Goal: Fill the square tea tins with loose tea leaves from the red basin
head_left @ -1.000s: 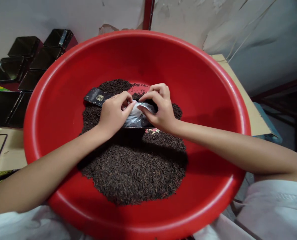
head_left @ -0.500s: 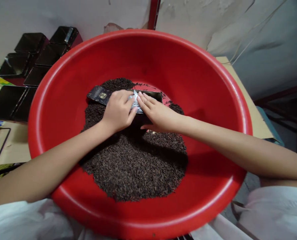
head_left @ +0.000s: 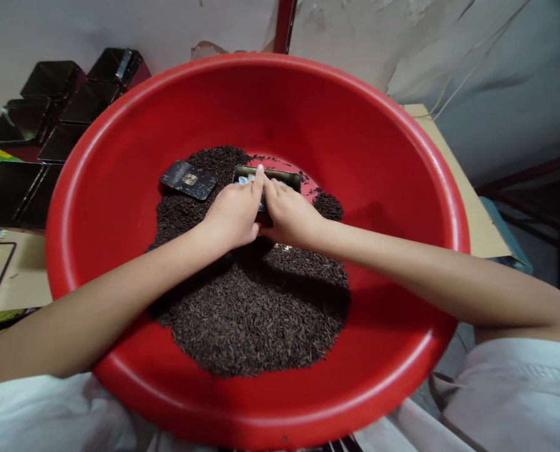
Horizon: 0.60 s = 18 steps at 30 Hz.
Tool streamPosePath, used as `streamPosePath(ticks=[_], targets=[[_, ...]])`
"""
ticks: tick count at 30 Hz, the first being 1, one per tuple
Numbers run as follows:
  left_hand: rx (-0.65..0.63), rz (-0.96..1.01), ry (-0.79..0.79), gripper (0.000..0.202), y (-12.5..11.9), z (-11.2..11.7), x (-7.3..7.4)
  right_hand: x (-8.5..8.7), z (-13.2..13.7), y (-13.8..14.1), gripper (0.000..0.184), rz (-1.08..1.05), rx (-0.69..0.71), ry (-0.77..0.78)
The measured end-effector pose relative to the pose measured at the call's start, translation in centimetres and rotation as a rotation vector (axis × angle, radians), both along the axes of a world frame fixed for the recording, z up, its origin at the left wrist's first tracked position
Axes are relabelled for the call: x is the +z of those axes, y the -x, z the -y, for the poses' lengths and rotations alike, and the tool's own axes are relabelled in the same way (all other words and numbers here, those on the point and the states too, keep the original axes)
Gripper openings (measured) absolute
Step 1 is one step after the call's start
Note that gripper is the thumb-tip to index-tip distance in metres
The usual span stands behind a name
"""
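A dark rectangular tin [head_left: 267, 171] with its top open stands on the dark, loose tea leaves [head_left: 256, 320] inside a big red basin [head_left: 383, 163]. Crinkled clear plastic of a bag [head_left: 246, 179] shows in the tin's mouth, mostly covered by my fingers. My left hand [head_left: 235, 210] and my right hand [head_left: 292, 210] meet over the tin's near side, fingertips together on the bag and thumbs low against the near wall. Both hands are closed on the tin. Left of them, a black lid [head_left: 189, 179] with a small gold mark lies on the leaves.
Several dark, open tins [head_left: 7, 188] stand in rows beyond the basin's left side. A tan board [head_left: 478, 220] runs under the basin and shows at both sides. Behind is a stained wall [head_left: 355, 37] with a dark red post [head_left: 284, 25].
My left hand has moved right, off the lid's edge, and its fingers now meet my right hand's. The bag sits lower in the tin, with less of it showing.
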<state>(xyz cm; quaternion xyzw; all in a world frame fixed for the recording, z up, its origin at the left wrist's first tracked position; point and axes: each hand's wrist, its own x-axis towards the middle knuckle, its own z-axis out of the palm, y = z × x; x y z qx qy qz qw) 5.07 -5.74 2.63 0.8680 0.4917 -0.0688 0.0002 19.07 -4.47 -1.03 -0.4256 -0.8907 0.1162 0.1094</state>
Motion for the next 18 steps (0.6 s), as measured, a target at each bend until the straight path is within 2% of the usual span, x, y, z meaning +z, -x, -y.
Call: streamPosePath(ticks=[2, 5, 7, 11, 14, 16, 18], targets=[[-0.011, -0.032, -0.005, 0.085, 0.2, -0.2, 0.3, 0.3, -0.3, -0.4, 0.095, -0.041, 0.025, 0.001], [-0.055, -0.032, -0.034, 0.079, 0.6, -0.5, 0.1, 0.7, -1.1, -1.4, 0.084, -0.111, 0.062, 0.001], [-0.051, -0.028, -0.056, 0.073, 0.8, -0.5, -0.1, 0.7, -1.6, -2.1, 0.081, -0.189, 0.038, -0.036], [-0.058, 0.02, -0.086, 0.073, 1.2, -0.7, -0.3, 0.4, -2.6, -2.8, 0.105, -0.205, 0.009, -0.136], [-0.079, 0.166, 0.054, 0.08, 2.3, -1.5, -0.5, 0.1, -3.2, -2.9, 0.12, -0.109, 0.049, -0.011], [-0.115, 0.347, 0.118, 0.069, 3.4, -2.4, -0.6, 0.0, -3.3, -2.9, 0.126, -0.079, 0.068, 0.084], [-0.086, 0.573, 0.044, 0.049, 4.7, -3.6, -0.8, 0.0, -3.3, -3.0, 0.127, -0.104, 0.073, 0.116]])
